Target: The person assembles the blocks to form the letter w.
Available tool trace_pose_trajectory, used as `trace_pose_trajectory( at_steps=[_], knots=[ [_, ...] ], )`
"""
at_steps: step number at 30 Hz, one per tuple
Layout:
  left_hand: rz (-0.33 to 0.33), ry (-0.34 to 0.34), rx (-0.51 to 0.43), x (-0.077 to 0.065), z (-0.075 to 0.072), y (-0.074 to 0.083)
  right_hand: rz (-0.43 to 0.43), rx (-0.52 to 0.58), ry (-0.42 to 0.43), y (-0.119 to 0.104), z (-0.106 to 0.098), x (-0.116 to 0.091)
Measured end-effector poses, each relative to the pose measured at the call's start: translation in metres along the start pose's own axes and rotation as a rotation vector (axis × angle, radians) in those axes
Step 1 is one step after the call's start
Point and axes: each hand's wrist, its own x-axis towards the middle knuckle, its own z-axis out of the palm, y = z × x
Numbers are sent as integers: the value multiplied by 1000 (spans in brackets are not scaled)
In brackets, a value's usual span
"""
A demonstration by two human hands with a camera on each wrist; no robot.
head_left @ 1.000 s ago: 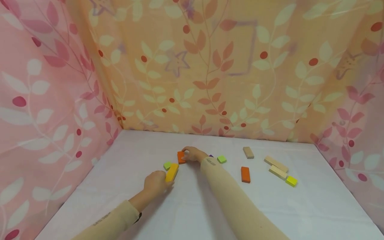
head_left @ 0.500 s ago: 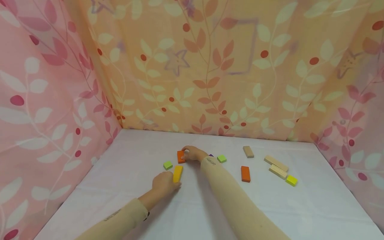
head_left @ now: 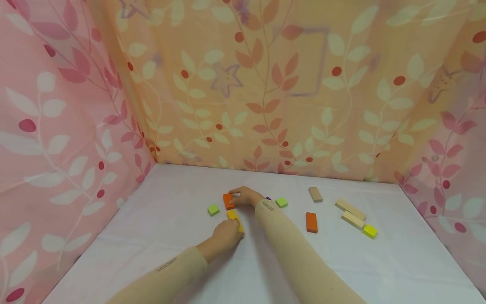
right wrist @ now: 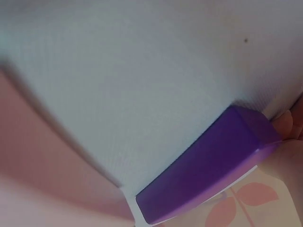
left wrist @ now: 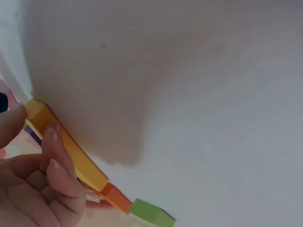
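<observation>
My left hand point(head_left: 226, 234) grips a long yellow block point(head_left: 233, 215) on the white table, just in front of an orange block point(head_left: 228, 202). In the left wrist view its thumb is at one end of the yellow block point(left wrist: 87, 169) and its fingertips lie along the side. My right hand point(head_left: 246, 196) pinches the orange block between thumb and fingers. A light green block point(head_left: 213, 210) lies left of these two. Under the right wrist sits a purple block point(right wrist: 203, 165), mostly hidden in the head view. Part of a hand shows behind it in the right wrist view.
Another green block point(head_left: 281, 202) lies right of the right wrist. Farther right are a second orange block point(head_left: 311, 222), a plain wooden block point(head_left: 315, 194), two longer wooden pieces point(head_left: 350, 209) and a bright yellow block point(head_left: 370, 231). Patterned curtains point(head_left: 235, 105) border the table.
My left hand has slid the yellow block rightward, away from the green block, and turned it so its far end tilts left. The right hand stays on the orange block.
</observation>
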Motion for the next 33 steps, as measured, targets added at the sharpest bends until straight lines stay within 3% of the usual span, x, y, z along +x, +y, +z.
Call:
trace_pose_trajectory(
  at_steps=[5, 14, 22, 33],
  knots=[
    [-30, -28, 41, 3, -1, 6, 25, 19, -13, 1, 1, 1],
    [-97, -35, 113, 6, 2, 11, -9, 7, -36, 0, -2, -5],
    [-102, 0, 215, 6, 4, 12, -17, -22, -57, -2, -4, -9],
    [-125, 25, 229, 3, 2, 15, -37, -49, -82, -4, -6, -14]
  ],
)
